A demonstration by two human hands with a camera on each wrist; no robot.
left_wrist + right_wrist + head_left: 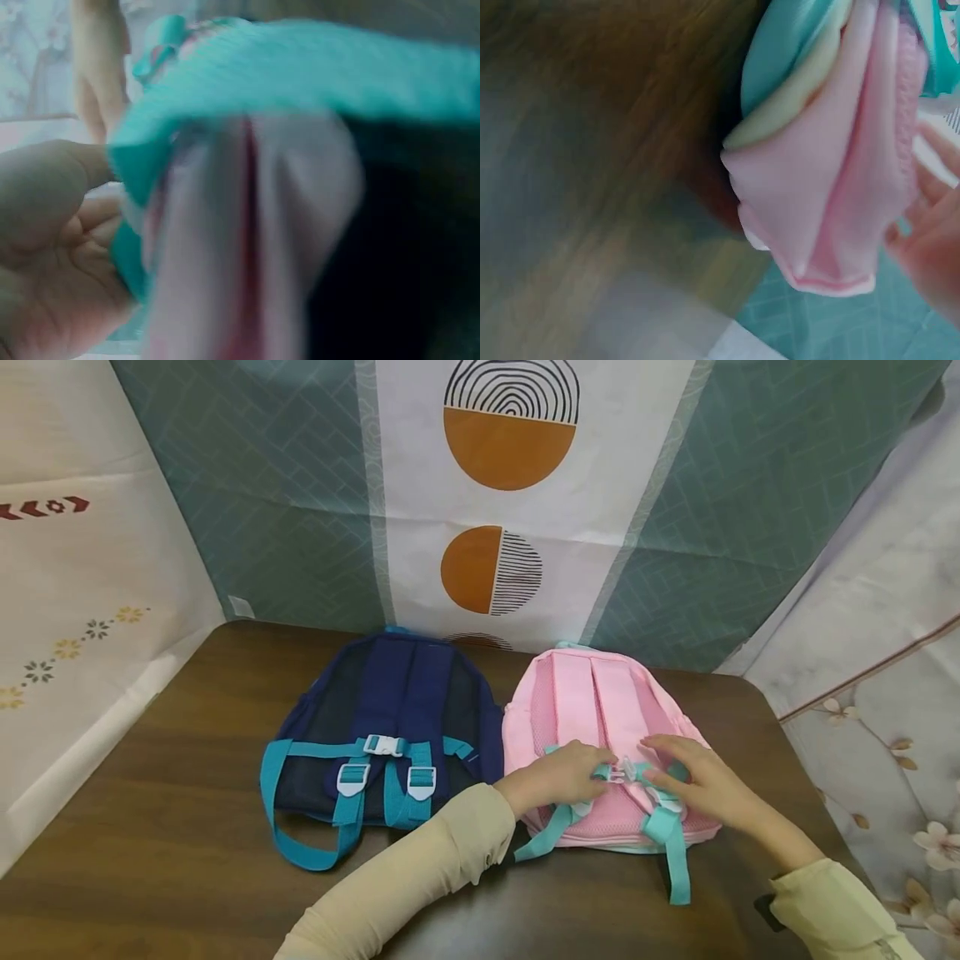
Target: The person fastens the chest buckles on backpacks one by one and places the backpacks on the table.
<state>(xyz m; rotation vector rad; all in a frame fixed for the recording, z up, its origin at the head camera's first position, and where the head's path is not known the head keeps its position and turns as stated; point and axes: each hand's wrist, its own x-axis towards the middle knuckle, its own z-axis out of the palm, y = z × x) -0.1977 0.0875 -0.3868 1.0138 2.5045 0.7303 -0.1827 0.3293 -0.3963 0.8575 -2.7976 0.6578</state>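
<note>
A pink backpack lies on the table with its shoulder straps facing up. Across them runs a teal chest strap with a pale buckle at its middle. My left hand pinches this strap just left of the buckle. On the other side, my right hand hovers over the bag, thumb and fingers spread apart around the buckle's right end. In the left wrist view, teal webbing blurs across close to the camera. Pink fabric stands beside the right hand in its wrist view.
A navy backpack with teal straps lies left of the pink one, its white buckle fastened. Loose teal strap ends hang toward the front of the brown table. Patterned cloth hangs behind the table and along both sides.
</note>
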